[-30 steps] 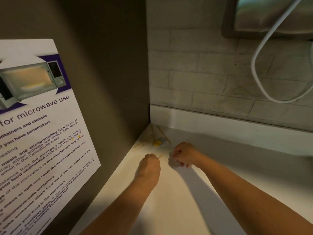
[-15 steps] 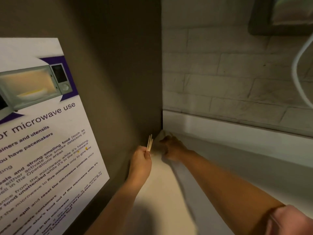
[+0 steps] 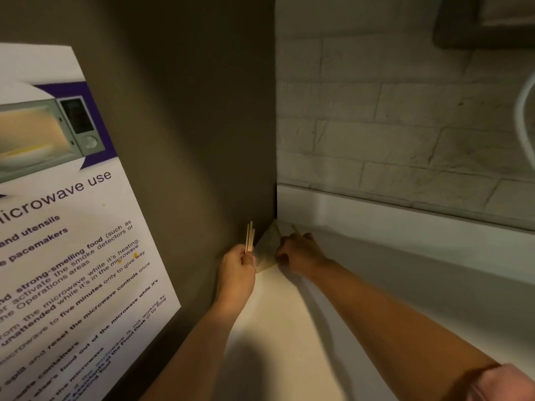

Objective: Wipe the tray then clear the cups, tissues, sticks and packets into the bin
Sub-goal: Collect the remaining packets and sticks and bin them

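My left hand point(image 3: 236, 270) grips a small bundle of thin wooden sticks point(image 3: 249, 236), which stand upright out of its fist next to the dark side wall. My right hand point(image 3: 299, 251) reaches into the far corner of the white counter point(image 3: 289, 328), its fingers curled down over the corner. One more stick point(image 3: 296, 228) pokes up just above its knuckles. What the right fingers hold is hidden. No tray, cups, tissues or bin are in view.
A dark side panel point(image 3: 179, 140) carries a microwave-use poster point(image 3: 58, 227) on the left. A pale brick wall point(image 3: 390, 125) with a white upstand point(image 3: 390, 218) closes the back. A white cable point(image 3: 525, 123) hangs at the right edge.
Both hands went from the open counter into the corner. My left hand lifted the sticks upright, and my right hand reached further into the corner over the remaining litter.
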